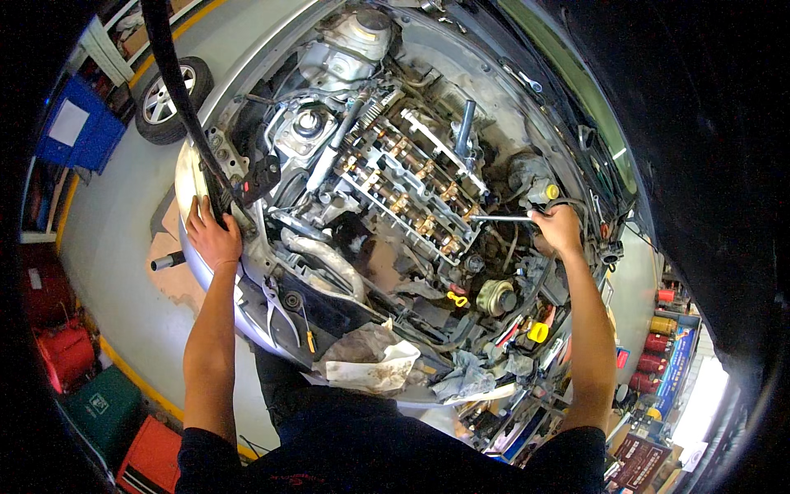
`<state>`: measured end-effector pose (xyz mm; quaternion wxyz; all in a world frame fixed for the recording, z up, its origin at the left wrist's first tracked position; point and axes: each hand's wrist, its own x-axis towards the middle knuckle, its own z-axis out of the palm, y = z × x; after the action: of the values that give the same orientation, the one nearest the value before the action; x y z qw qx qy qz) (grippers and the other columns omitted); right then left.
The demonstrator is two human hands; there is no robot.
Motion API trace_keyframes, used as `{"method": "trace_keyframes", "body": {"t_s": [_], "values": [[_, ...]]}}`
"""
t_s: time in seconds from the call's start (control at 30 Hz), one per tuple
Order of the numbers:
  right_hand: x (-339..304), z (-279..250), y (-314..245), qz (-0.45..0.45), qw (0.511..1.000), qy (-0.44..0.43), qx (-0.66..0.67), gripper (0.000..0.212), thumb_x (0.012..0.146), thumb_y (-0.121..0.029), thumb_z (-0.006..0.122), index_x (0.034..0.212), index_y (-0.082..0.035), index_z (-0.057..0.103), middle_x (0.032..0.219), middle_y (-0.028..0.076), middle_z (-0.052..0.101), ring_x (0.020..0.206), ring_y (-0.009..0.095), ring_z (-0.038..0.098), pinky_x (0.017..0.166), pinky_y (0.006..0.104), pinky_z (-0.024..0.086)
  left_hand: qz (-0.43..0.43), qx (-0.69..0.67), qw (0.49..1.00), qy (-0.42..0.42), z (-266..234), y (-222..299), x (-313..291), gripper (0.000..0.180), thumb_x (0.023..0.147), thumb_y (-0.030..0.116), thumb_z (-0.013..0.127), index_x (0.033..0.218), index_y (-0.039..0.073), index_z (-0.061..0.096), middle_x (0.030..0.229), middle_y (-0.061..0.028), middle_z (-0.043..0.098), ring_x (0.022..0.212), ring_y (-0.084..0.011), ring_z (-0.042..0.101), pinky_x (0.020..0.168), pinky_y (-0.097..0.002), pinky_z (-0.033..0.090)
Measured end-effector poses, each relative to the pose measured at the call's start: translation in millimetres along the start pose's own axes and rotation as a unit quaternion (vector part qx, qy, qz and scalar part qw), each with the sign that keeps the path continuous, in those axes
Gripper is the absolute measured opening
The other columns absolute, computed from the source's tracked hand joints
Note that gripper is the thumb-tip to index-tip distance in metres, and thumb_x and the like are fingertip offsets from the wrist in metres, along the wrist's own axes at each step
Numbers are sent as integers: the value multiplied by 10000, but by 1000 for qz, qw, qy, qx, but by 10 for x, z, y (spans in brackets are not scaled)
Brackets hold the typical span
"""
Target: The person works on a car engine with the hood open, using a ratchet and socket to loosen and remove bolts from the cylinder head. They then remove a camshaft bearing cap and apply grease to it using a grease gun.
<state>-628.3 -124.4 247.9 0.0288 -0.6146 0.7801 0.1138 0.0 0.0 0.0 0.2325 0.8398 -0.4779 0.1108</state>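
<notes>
My left hand [214, 234] lies with its fingers stretched out on the car's headlight [194, 177] at the front left edge of the engine bay. It holds nothing. On the right, my right hand [559, 228] is closed round one end of a slim metal bar tool [504, 218], perhaps a ratchet or wrench. The tool's other end meets the near right end of the uncovered cylinder head [451, 191], and its tip is too small to make out. Exposed camshafts [421, 222] run along the head. Beside my right hand sits a reservoir with a yellow cap [550, 193].
Pliers [281, 317], an orange-handled screwdriver [310, 337] and a stained cloth [374, 362] lie along the front edge. A yellow dipstick handle [457, 299] stands in the bay. The raised hood [699, 165] hangs at right; a dark strut [174, 74] crosses the upper left.
</notes>
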Motion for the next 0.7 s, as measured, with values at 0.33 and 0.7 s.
{"method": "trace_keyframes", "body": {"t_s": [0.33,0.7], "values": [[-109,-132,-80,-107,992,64,-31,384,832,-495,775,925,-122,772,804,141,749,774,331,730,687,431,548,-8,1,1000,2,83,92,-45,588,854,265,616,1413,101,543,1508,-96,477,1346,-378,441,1148,-503,345],[-17,-151,-155,-23,1000,-4,1,434,858,-424,780,849,8,729,821,218,711,753,358,700,707,444,536,-10,-10,1000,-2,35,53,-31,583,860,267,614,1412,96,538,1508,-98,473,1356,-381,430,1151,-513,339]]}}
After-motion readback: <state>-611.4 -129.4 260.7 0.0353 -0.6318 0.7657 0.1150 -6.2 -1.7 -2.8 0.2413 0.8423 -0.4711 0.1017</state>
